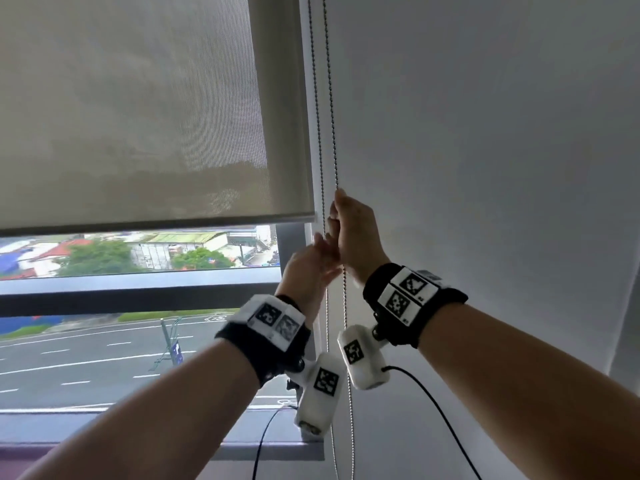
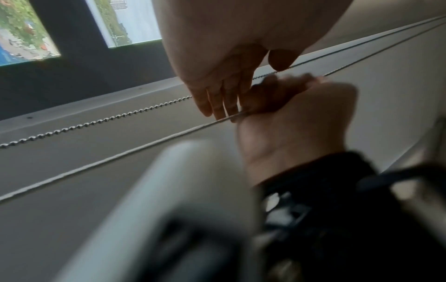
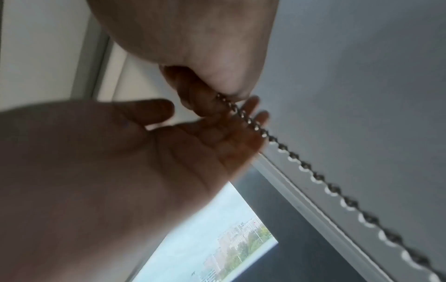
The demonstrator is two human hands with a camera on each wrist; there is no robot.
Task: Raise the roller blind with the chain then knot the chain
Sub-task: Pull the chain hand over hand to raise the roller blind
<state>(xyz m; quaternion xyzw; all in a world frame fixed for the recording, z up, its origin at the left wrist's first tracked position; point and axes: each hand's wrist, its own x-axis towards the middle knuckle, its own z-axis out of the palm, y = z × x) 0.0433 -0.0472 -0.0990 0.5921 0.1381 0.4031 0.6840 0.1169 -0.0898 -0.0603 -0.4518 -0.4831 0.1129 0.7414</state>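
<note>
The beige roller blind [image 1: 138,116] hangs over the upper window, its bottom bar [image 1: 156,225] partway up the glass. The metal bead chain [image 1: 332,116] runs down in two strands beside the window frame. My right hand [image 1: 334,220] grips the right strand in a fist just right of the bar's end; the right wrist view shows this right hand [image 3: 217,89] pinching the chain [image 3: 316,176]. My left hand [image 1: 320,251] sits just below it, fingers straight, holding nothing. In the left wrist view the left hand [image 2: 217,103] lies open against the right hand [image 2: 289,114], between the chain strands [image 2: 96,122].
A plain white wall [image 1: 485,168] fills the right side. The dark window frame [image 1: 138,292] and sill [image 1: 270,448] lie below the blind, with a street outside. Black camera cables [image 1: 443,420] dangle from my wrists near the lower chain.
</note>
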